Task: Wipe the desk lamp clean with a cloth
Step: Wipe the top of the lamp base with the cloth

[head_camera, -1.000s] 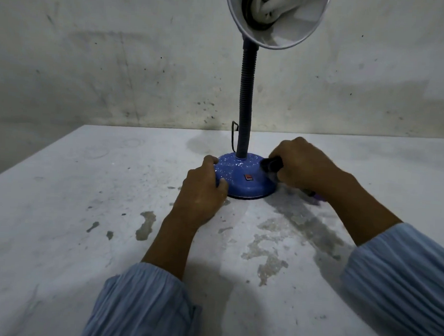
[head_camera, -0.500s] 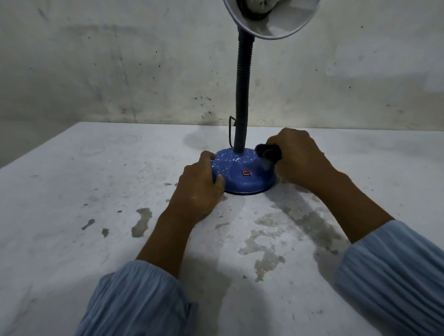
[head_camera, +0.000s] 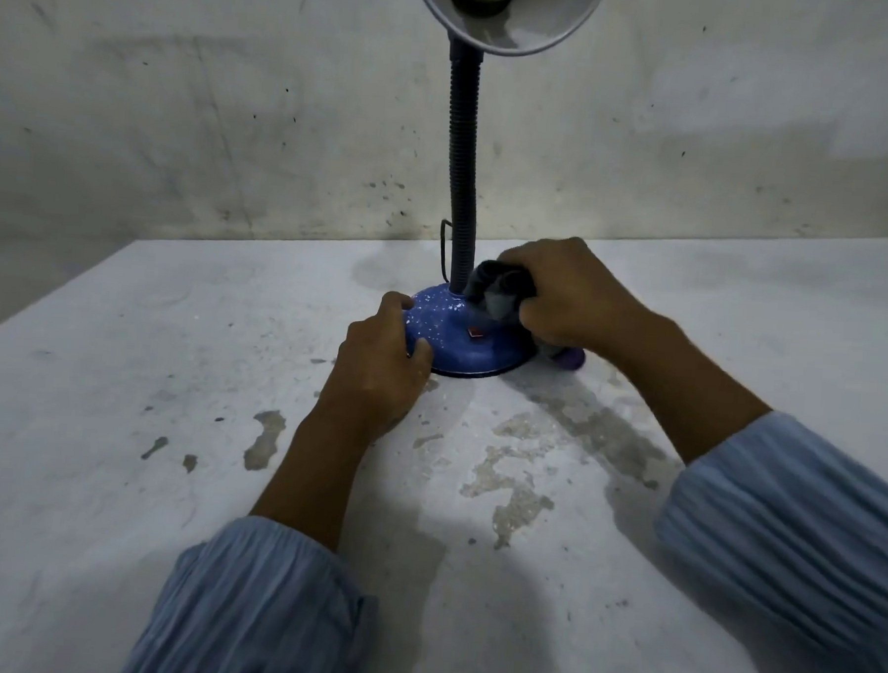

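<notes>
Head cam, blue speckled lamp base [head_camera: 462, 337], maybe dusty

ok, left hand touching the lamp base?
Touching. The head view shows the left hand wrapped against the left edge of the blue base, thumb lying on its rim, no gap visible.

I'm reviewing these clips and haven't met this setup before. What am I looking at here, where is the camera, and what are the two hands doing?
There is no machine: a person wears one camera on the head, looking forward and down at their own bare hands. On the worn, stained table stands a desk lamp with a blue speckled base, a ribbed flexible neck and a shade at the top edge. The left hand grips the base's left rim. The right hand holds a bunched dark cloth pressed on the base beside the neck.
</notes>
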